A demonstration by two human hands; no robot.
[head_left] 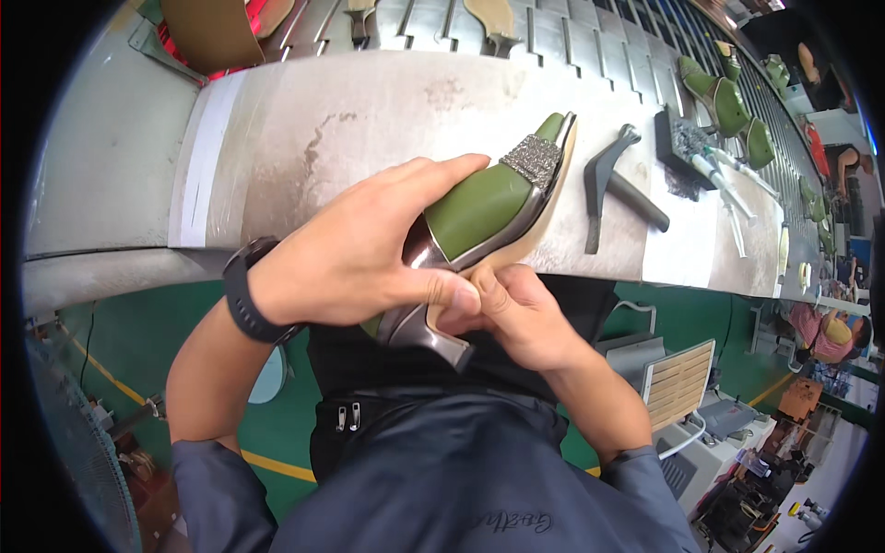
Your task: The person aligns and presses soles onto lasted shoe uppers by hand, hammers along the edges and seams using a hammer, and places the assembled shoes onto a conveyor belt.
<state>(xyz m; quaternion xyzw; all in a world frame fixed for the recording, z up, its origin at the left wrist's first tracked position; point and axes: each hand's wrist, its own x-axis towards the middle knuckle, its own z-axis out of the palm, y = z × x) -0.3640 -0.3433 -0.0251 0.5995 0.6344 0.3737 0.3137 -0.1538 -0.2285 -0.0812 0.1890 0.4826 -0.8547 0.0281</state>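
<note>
A green high-heeled shoe [475, 210] with a glittery grey band and metallic trim lies tilted on its side in my hands, its toe pointing to the far right. My left hand [369, 241] wraps over its upper, thumb pressed near the arch. Around the arch by the heel, the fingers of my right hand [516, 309] pinch the sole edge; what lies between them is hidden. The shoe's heel [429, 339] points toward my body. To the right of the shoe, a hammer [636, 198] and a dark metal pincer-like tool [599, 184] rest on the bench.
The pale worktop [304, 138] has its edge just before me. A black brush [687, 147] and several syringe-like tubes [728, 180] lie at right. Beyond runs a slatted conveyor [590, 41] carrying more green shoes [728, 106] and tan soles [493, 18]. People work at far right.
</note>
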